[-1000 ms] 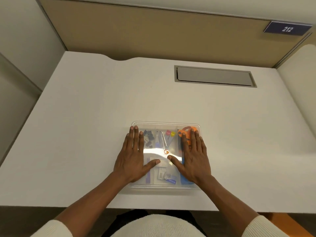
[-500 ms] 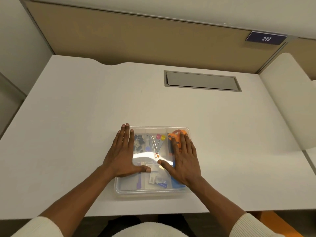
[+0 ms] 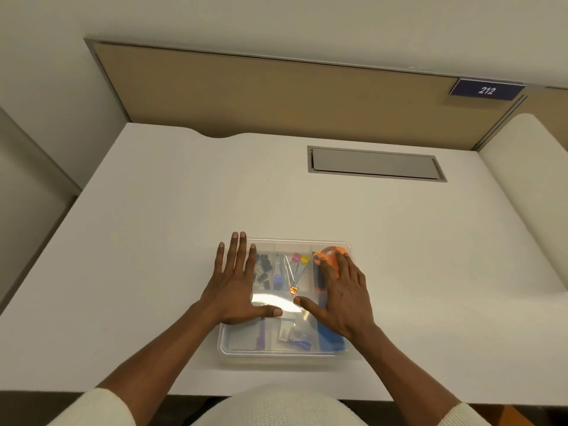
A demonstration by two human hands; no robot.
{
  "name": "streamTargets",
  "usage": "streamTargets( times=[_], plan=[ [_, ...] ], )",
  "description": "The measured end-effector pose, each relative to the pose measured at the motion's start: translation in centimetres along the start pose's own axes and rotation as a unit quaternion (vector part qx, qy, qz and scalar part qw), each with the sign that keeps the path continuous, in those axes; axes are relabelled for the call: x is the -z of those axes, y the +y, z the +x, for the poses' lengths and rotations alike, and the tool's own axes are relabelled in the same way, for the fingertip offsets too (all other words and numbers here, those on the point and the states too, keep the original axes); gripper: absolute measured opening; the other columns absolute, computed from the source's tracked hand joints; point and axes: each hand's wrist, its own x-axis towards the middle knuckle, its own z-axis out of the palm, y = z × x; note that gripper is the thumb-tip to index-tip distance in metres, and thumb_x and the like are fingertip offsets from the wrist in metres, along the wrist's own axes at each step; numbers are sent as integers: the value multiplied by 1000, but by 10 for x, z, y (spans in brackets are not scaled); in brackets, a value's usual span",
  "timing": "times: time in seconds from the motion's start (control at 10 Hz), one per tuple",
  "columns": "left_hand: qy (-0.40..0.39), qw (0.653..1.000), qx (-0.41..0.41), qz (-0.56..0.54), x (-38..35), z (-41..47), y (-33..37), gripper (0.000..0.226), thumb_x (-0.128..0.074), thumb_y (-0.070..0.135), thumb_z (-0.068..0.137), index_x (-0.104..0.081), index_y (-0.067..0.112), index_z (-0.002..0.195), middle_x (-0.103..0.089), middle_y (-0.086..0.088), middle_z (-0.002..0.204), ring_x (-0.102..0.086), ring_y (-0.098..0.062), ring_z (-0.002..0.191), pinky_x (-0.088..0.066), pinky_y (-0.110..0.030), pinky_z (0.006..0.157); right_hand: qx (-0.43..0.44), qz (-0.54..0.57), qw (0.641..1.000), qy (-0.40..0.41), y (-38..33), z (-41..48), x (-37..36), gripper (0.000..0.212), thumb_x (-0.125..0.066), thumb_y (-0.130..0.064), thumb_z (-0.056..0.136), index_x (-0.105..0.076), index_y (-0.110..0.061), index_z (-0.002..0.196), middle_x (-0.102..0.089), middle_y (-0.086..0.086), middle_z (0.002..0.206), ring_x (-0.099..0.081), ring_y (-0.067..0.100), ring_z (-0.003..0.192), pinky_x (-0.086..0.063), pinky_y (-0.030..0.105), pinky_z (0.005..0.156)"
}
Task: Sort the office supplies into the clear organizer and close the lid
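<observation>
Pressing flat, both hands lie palm-down on the lid (image 3: pixel 285 305) of the clear organizer (image 3: pixel 285 352), which sits on the white desk (image 3: pixel 153 241) near its front edge, in the head view, the only one. Left hand (image 3: pixel 235 290): fingers spread and straight, grasping nothing; the palm covers the lid's left part, the fingertips reach past the far left corner onto or above the desk, and the thumb points right along the lid's middle. Right hand (image 3: pixel 345 298): likewise spread and empty, lying over the right compartment, its fingertips on the lid above the orange scissors handles (image 3: pixel 327 256), its thumb pointing left, its tip just beside the left thumb without touching. Seen through the lid: black clips (image 3: pixel 262 270) in the far left compartment; metal tools with red and yellow caps (image 3: pixel 299 258) in the far middle; a blue object (image 3: pixel 330 336) in the right compartment, partly hidden by the right hand; a purple stick (image 3: pixel 261 333) and small pale items near the front, too blurred to identify. Glare on the lid between the thumbs obscures what lies beneath. Farther back, a grey hatch (image 3: pixel 376 163) is set into the desk; a tan partition (image 3: pixel 261 93) stands behind, bearing a plate marked 212 (image 3: pixel 486 90). Cream sleeves (image 3: pixel 98 407) show at the bottom edge.
</observation>
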Motion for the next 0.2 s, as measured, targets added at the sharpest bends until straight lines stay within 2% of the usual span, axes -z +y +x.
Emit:
streamTargets(
  times=[0.1, 0.2],
  plan=[
    [12, 1000, -16, -10, 3, 4, 1, 152, -20, 113, 58, 18, 12, 165, 38, -13, 168, 37, -34, 155, 20, -57, 127, 1, 17, 1000, 20, -3, 9, 18, 97, -43, -94, 77, -45, -27, 147, -46, 5, 153, -44, 29, 139, -45, 45, 109],
    [27, 1000, -14, -4, 32, 12, 1, 146, -22, 111, 61, 29, 17, 161, 47, -9, 164, 41, -32, 153, 19, -53, 128, 6, 44, 998, 36, -6, 29, 44, 89, -57, -82, 80, -53, -20, 143, -46, 9, 155, -43, 30, 142, -43, 44, 111]
  ],
)
